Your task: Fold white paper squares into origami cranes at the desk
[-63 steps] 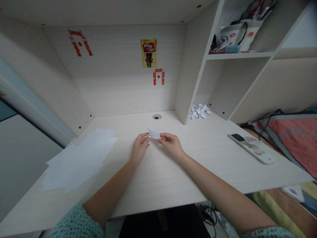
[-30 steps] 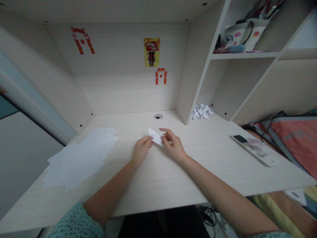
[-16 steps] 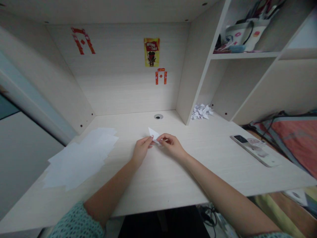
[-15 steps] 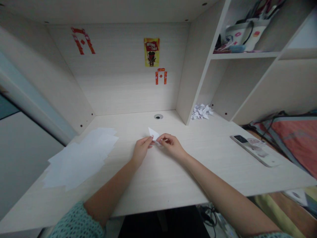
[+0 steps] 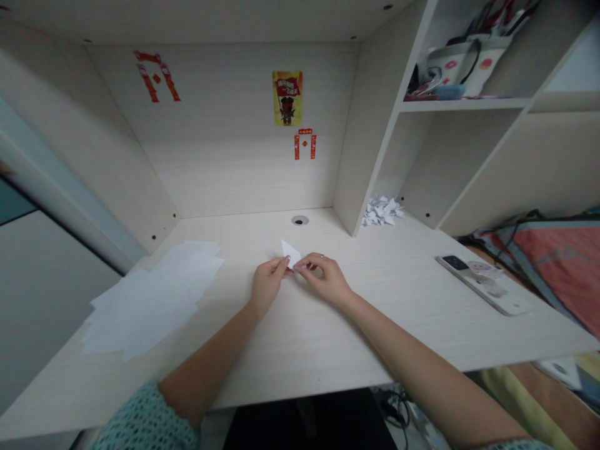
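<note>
From my remote seat, the biggest thing in view is the pale wooden table, boxed in by a back wall and a shelf unit rising on its right. A loose spread of white sheets lies on the table's left part, well apart from the hands. On the right a long white handset lies flat near the edge, and a little heap of folded paper pieces sits in the bottom shelf bay. Near the table's middle, just in front of the cable hole, both bare hands meet. The left hand pinches the small folded paper from the left with fingers drawn close, and the right hand is curled narrow against its right side, fingertips on it. The paper's pointed tip sticks up above the fingers, and the piece seems to be held just off the table, though I cannot tell for sure. I judge a crease is being pressed into this piece. Any further fold calls for a steady left pinch while the right fingertips line up the edges, since the piece is tiny and light.
</note>
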### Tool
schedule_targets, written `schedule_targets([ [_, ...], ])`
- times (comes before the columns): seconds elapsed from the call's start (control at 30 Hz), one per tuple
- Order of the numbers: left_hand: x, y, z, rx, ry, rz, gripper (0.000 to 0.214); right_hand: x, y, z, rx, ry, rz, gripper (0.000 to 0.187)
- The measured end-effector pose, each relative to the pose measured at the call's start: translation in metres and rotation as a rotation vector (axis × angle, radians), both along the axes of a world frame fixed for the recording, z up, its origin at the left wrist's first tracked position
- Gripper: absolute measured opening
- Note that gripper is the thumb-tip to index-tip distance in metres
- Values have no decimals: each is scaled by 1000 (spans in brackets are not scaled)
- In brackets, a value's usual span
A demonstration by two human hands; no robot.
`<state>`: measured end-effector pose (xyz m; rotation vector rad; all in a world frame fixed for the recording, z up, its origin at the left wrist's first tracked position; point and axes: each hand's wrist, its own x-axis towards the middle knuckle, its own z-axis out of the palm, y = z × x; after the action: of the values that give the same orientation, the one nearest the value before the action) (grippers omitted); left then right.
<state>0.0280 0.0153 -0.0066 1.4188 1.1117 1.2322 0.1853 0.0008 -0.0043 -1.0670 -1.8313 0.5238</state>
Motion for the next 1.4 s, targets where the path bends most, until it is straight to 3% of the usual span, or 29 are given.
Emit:
schedule_targets([
  [0.6, -3, 5, -9, 60, 77, 5, 33, 0, -2, 2, 61, -72, -11, 16],
  [1.17, -2, 1, 1, -15, -30, 51, 32, 2, 4, -4, 49, -67, -16, 7],
  [1.27, -2, 0, 5, 35, -29, -16, 32, 1, 6, -7, -14, 17, 30, 6],
  [1.4, 1, -2, 10, -3, -183, -202, 46, 2, 8, -6, -45, 93, 83, 7],
])
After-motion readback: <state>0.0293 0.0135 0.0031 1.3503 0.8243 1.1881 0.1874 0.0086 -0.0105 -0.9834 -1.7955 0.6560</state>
